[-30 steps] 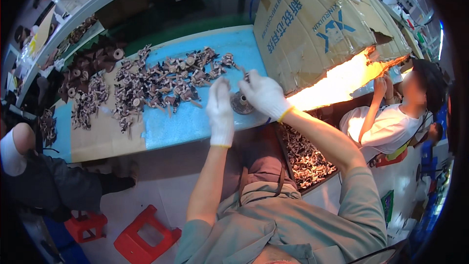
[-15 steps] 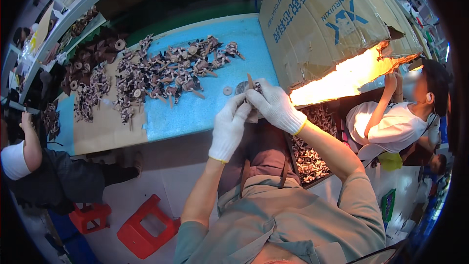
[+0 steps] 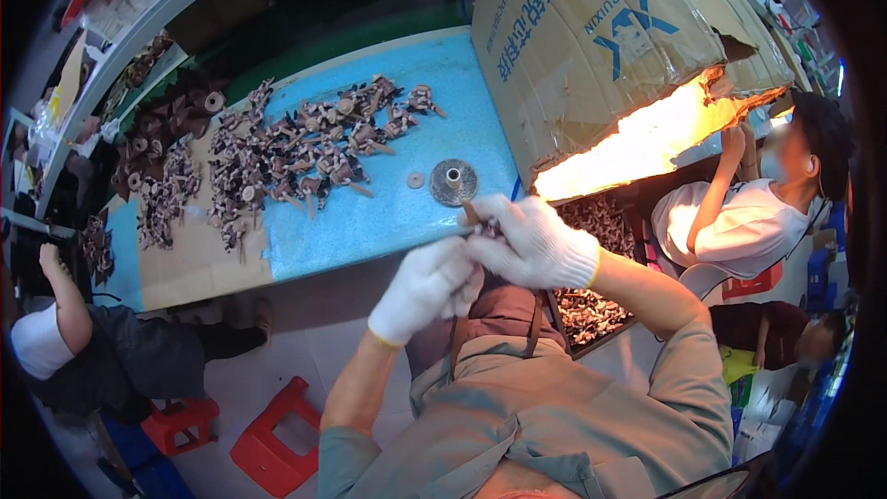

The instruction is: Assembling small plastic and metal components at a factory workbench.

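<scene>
I'm pulling both gloved hands back off the counter toward my lap, right hand clamped on a small brown part, left hand closing against it, leaving the round metal disc just beyond my fingers.

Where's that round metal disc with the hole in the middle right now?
In the head view, the round metal disc lies on the blue table mat, just above the gloved right hand, with a small washer on its left.
</scene>
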The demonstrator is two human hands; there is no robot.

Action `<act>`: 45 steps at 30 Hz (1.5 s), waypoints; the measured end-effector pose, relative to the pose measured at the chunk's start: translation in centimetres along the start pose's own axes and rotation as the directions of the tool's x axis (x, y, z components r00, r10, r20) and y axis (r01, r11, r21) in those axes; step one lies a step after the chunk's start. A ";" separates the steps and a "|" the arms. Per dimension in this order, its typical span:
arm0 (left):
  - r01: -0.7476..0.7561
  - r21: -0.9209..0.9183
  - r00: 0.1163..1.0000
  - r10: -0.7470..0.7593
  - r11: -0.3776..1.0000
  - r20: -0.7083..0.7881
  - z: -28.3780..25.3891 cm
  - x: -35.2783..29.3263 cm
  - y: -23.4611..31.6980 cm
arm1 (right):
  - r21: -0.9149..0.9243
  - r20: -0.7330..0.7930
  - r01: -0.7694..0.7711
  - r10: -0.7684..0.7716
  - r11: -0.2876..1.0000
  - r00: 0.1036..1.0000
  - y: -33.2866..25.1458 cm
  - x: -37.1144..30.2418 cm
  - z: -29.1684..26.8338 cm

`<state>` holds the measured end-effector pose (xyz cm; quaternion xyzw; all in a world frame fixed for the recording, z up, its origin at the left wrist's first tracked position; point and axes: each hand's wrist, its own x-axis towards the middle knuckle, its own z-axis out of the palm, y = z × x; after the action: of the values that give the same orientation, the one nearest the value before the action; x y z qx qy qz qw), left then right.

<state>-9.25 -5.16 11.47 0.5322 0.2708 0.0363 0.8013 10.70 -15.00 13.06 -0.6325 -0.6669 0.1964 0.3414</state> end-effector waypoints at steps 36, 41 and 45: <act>-0.236 0.963 0.942 0.275 0.133 0.193 0.6 -2.2 -2.4 | 0.266 0.132 -0.154 0.123 0.952 0.984 -0.2 -3.8 3.5; -0.084 0.995 0.943 0.319 -0.058 0.098 -1.0 0.5 -5.8 | 0.511 0.389 -0.742 0.653 0.434 0.650 1.2 -1.3 5.4; -0.140 0.963 0.912 0.409 0.231 0.035 -0.5 1.2 -5.2 | 0.456 0.228 -0.646 0.621 0.612 0.750 2.0 -1.7 4.7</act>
<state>-9.65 -6.56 6.34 0.9331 0.2283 0.0690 0.2690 8.76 -15.64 8.09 -0.7086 -0.3317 0.4872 0.3880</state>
